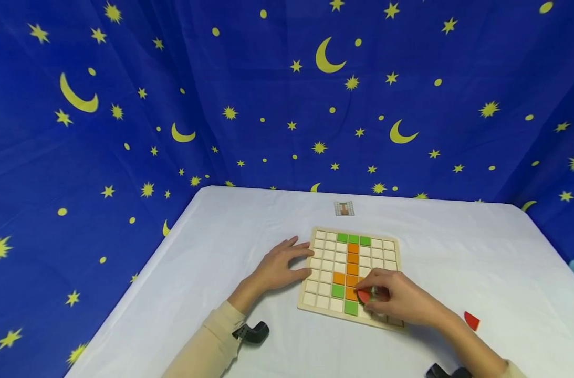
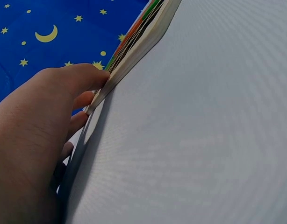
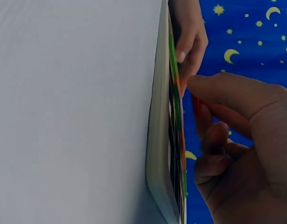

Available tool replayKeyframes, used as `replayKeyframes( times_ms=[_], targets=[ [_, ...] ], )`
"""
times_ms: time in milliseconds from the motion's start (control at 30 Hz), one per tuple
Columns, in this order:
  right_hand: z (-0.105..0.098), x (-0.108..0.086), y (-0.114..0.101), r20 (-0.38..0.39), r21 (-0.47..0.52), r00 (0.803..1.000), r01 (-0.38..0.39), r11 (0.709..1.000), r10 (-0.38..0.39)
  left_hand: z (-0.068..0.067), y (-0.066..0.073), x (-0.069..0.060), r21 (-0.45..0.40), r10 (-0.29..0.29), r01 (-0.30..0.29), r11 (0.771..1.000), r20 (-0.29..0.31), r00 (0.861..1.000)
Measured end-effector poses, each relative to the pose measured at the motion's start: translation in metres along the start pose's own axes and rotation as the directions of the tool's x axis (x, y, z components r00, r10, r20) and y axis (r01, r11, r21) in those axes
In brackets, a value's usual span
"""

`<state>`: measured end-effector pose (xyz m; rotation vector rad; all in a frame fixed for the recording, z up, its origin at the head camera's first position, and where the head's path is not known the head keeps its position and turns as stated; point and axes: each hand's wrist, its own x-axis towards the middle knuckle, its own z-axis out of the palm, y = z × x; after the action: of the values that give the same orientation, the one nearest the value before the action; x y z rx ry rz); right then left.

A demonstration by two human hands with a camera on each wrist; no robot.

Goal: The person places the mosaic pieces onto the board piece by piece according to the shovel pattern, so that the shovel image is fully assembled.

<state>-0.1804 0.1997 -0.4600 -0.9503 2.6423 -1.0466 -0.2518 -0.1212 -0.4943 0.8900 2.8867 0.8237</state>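
Note:
A wooden grid board (image 1: 324, 314) lies on the white table, with orange tiles (image 1: 353, 258) in a column and green tiles (image 1: 353, 239) at its top and lower part. My left hand (image 1: 278, 266) touches the board's left edge with thumb and fingers extended; the left wrist view shows the thumb against the rim. Over the lower right of the board, my right hand (image 1: 402, 298) pinches a small red wedge-shaped piece with a dark green edge (image 1: 364, 296) between thumb and fingers. In the right wrist view this red piece (image 3: 196, 105) is mostly covered by the fingers.
Right of the board lies another red wedge piece (image 1: 471, 321). A small printed card (image 1: 344, 209) lies behind the board. Blue cloth (image 1: 268, 94) with yellow moons and stars hangs around the table. A black wrist device (image 1: 254, 333) sits by the left sleeve.

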Motion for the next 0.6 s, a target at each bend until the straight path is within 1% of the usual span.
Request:
replayKeyframes(
  times_ms=[167,367,600],
  targets=[
    [0.007,0.006,-0.004,0.007,-0.046,1.0,0.011,0.999,-0.01,-0.001,0.001,0.0,-0.001,-0.001,0.001,1.0,0.001,1.0],
    [0.013,0.013,-0.01,-0.024,-0.043,0.999,0.04,0.998,-0.041,-0.001,0.001,0.002,-0.002,0.012,-0.012,1.0,-0.005,1.0],
    [0.02,0.021,-0.018,-0.01,-0.075,0.996,0.086,0.993,-0.087,0.002,-0.001,0.001,0.001,0.01,-0.01,1.0,-0.006,1.0]
  ],
)
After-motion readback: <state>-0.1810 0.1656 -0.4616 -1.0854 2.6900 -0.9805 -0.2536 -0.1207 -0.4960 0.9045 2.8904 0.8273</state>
